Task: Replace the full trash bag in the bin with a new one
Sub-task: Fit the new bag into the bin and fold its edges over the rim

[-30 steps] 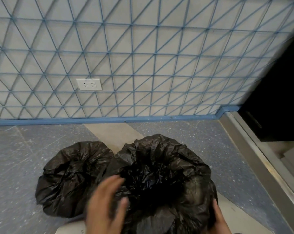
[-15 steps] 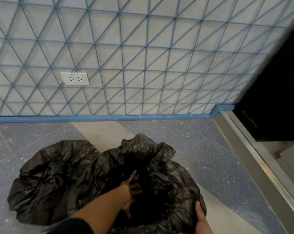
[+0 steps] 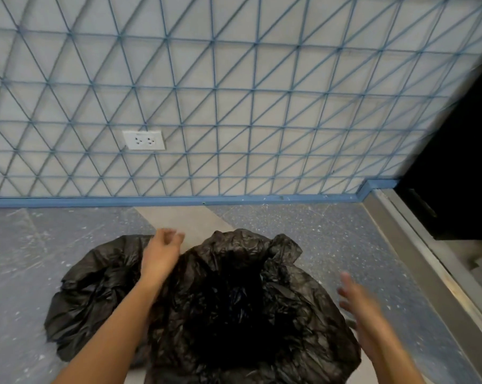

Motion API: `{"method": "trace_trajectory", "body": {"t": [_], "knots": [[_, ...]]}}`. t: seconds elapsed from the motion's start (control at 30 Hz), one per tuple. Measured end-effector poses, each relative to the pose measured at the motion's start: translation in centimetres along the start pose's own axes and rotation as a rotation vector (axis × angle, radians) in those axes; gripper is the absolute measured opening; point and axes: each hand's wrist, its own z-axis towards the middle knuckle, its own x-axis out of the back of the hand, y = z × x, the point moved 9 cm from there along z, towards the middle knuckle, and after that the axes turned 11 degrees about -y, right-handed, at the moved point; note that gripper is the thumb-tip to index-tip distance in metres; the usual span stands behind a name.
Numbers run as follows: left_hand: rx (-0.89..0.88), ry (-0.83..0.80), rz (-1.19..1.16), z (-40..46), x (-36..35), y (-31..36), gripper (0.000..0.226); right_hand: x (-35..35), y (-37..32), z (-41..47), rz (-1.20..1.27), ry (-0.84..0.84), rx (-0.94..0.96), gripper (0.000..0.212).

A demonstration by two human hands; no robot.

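Looking down from the head view, a crumpled black plastic trash bag with its mouth gaping open fills the near middle of the speckled blue-grey floor. Just to its left, touching it, lies a second black plastic bag, bunched and lumpy. The bin itself cannot be made out under the plastic.

The left hand reaches across the seam between the two bags, fingers loosely curled at the far-left rim of the open bag; motion blur hides whether its grip pinches any plastic. The right hand hovers at the right of the open bag, fingers spread, its grip open and holding nothing.

Beyond stands a grey wall crossed by blue triangular lines, carrying a white double socket.
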Motion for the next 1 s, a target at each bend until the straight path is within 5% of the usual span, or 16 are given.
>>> {"method": "trace_trajectory", "body": {"t": [0.1,0.17,0.27,0.4,0.53,0.63,0.7,0.8,0.9,1.0], "knots": [[0.435,-0.412,-0.229,-0.9,-3.5,-6.9,0.065,-5.7,-2.2,0.6,-0.251,-0.381,-0.027,0.057],[0.565,-0.554,-0.395,-2.9,-4.7,-8.8,0.064,-5.7,-3.6,1.3,-0.221,-0.397,0.03,0.033],[0.54,-0.539,-0.549,-2.6,-3.9,-10.0,0.047,-2.5,-3.3,3.2,-0.086,-0.21,0.052,0.016],[0.541,-0.44,-0.627,-2.4,-2.9,-11.0,0.04,0.4,1.8,4.7,-0.275,0.015,-0.123,0.028],[0.487,-0.523,-0.719,-3.7,-3.7,-9.8,0.032,0.6,0.1,4.1,-0.236,0.112,0.038,0.039],[0.393,-0.5,-0.743,-3.6,-3.4,-8.8,0.024,-1.9,-2.3,4.4,-0.118,-0.039,0.144,0.047],[0.349,-0.501,-0.753,-3.6,-3.6,-8.4,0.028,-5.1,-2.2,4.3,-0.268,-0.243,0.129,0.04],[0.305,-0.442,-0.728,-3.6,-3.4,-8.3,0.036,-4.0,-2.2,4.7,-0.586,-0.018,0.132,0.04],[0.253,-0.357,-0.746,-3.1,-2.3,-8.1,0.045,-3.6,-5.8,2.1,-0.701,0.323,0.409,0.047],[0.204,-0.339,-0.833,-2.8,-2.0,-7.6,0.046,-11.6,-9.9,-3.6,-0.943,0.297,0.92,0.052]]}}
